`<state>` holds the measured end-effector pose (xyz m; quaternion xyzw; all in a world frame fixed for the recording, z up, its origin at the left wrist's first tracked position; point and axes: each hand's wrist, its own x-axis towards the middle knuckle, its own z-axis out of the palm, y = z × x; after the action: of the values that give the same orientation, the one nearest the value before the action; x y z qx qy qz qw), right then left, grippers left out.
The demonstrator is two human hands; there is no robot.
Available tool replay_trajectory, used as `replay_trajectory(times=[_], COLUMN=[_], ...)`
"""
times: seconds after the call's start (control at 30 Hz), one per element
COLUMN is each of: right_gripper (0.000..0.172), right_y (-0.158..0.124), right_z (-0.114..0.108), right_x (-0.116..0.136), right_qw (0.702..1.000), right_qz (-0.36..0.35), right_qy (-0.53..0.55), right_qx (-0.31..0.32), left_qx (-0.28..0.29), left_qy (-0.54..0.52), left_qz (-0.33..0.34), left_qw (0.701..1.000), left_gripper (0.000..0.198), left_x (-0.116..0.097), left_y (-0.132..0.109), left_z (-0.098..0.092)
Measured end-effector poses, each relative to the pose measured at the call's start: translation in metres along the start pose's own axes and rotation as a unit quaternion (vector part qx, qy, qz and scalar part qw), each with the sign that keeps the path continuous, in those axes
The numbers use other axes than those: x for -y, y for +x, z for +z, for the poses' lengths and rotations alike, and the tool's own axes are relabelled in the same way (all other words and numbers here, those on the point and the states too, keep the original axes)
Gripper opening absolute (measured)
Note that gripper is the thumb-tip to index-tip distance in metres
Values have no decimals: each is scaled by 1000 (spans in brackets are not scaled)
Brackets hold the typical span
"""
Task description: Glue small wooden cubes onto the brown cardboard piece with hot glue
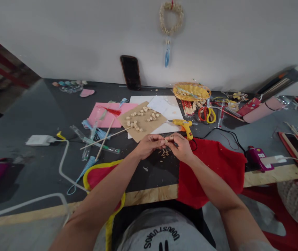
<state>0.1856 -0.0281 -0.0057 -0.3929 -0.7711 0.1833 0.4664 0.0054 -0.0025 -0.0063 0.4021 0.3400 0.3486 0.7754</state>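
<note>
My left hand (151,145) and my right hand (181,147) meet over the dark table, fingertips pinched together. Between them is a small cream-coloured cluster (166,141), partly covered by the fingers; it looks made of tiny pieces. Loose tiny cream pieces (164,153) are scattered on the table just below. Beyond my hands, several similar cream clusters (135,124) lie on a brown paper sheet (149,129). A yellow glue gun (184,126) rests behind my right hand, its nozzle pointing left.
A red cloth (216,157) lies under my right forearm. Thin sticks (103,139) and blue tassels (90,164) sit at the left. Scissors (206,115) and a yellow basket (190,91) stand at the back. A phone (130,72) leans on the wall; a wreath (171,19) hangs there.
</note>
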Motion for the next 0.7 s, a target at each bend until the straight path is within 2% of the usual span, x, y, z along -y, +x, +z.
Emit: replay_trajectory(times=[0.27,0.7], right_gripper=[16,10], right_y=[-1,0], right_z=[-2,1], right_x=[-1,2], right_qw=[1000,1000], right_qz=[-4,-15], right_qy=[29,13], right_qx=[8,7], left_qx=[-13,-11], left_qy=[-22,-19], left_qz=[3,-13], left_qw=[1000,1000], left_gripper=[31,35], left_x=[-2,-3], left_y=[-1,-1], left_z=[2,2])
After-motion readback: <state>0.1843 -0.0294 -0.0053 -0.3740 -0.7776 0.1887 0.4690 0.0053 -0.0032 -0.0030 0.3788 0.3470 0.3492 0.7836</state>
